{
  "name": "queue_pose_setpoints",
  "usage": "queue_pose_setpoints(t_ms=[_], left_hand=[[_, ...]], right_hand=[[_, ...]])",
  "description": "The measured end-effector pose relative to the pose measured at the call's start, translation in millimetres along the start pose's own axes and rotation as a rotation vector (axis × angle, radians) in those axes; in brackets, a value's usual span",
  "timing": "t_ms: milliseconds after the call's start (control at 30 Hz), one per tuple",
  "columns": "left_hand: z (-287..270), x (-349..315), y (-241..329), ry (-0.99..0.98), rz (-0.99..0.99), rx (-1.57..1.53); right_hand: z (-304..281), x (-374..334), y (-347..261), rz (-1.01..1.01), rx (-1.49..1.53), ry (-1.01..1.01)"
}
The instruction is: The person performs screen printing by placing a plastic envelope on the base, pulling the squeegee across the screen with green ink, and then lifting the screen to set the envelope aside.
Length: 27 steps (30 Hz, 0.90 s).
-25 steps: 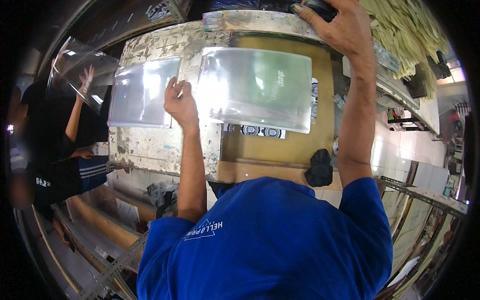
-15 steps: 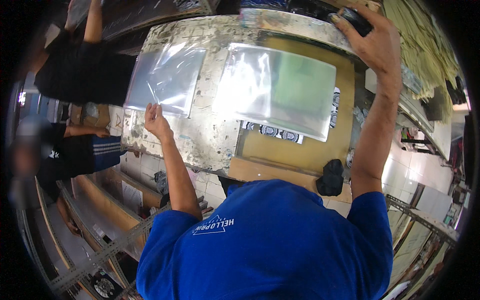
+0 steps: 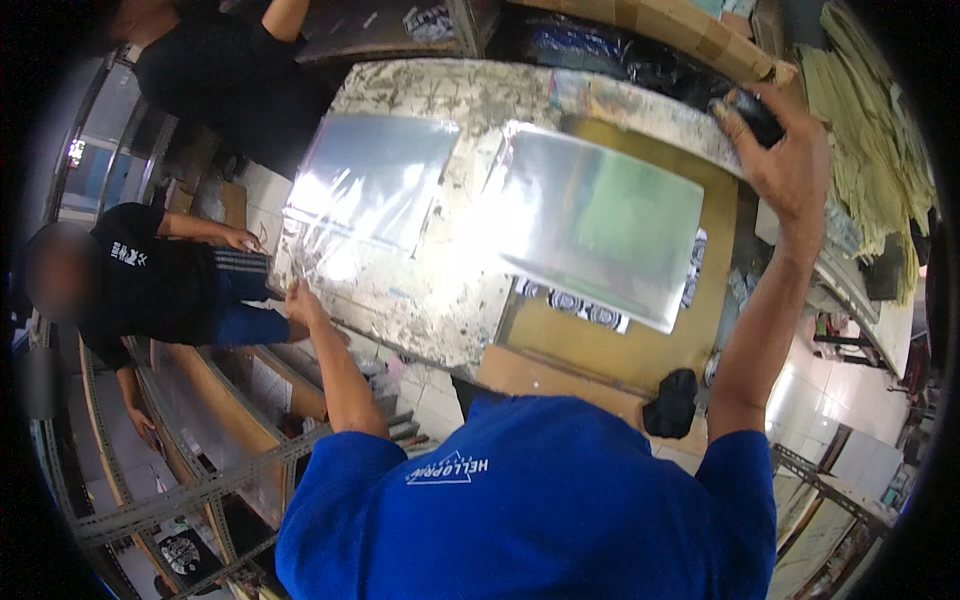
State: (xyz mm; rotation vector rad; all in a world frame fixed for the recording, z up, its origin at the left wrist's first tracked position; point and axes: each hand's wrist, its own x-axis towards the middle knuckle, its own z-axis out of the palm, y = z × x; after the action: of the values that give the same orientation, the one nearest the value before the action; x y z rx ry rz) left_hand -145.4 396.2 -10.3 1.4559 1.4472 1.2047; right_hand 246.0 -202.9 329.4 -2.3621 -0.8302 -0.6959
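My left hand (image 3: 304, 304) is at the table's near left corner, fingers pinched on the edge of a clear plastic sheet (image 3: 375, 180). The sheet lies wrinkled and shiny on the worn, paint-stained table (image 3: 450, 310). At the far right corner my right hand (image 3: 795, 165) is wrapped round a black object (image 3: 757, 118) whose kind I cannot make out. Between my hands, a second clear sheet (image 3: 620, 220) rests on a yellowish board (image 3: 590, 355). Black-and-white printed strips (image 3: 585, 308) show from under its near and right edges.
A dark cloth (image 3: 671, 405) hangs at the table's near edge. Yellowish cloths (image 3: 865, 130) hang at the right. Two people in black shirts are at the left, one (image 3: 150, 270) beside metal-framed racks (image 3: 200, 400), another (image 3: 220, 80) past the table's far left.
My left hand has moved nearer and slightly left, drawing the left sheet's edge to the table corner. My right hand keeps its hold on the black object. The whole view has shifted.
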Motion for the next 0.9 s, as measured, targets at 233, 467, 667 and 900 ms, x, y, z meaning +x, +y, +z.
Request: queue_pose_setpoints(t_ms=[233, 467, 667, 900], left_hand=[[-20, 30, -37, 0.140, 0.208, 0.561], [64, -80, 44, 0.101, 0.727, 0.387], [139, -289, 191, -0.945, 0.100, -0.545], [124, -389, 261, -1.248, -0.146, -0.915]], right_hand=[[-3, 1, -12, -0.033, 0.017, 0.014], [-2, -5, -13, -0.082, -0.029, 0.056], [7, -42, -20, -0.150, -0.065, 0.069], [24, -117, -33, -0.182, -0.070, 0.073]])
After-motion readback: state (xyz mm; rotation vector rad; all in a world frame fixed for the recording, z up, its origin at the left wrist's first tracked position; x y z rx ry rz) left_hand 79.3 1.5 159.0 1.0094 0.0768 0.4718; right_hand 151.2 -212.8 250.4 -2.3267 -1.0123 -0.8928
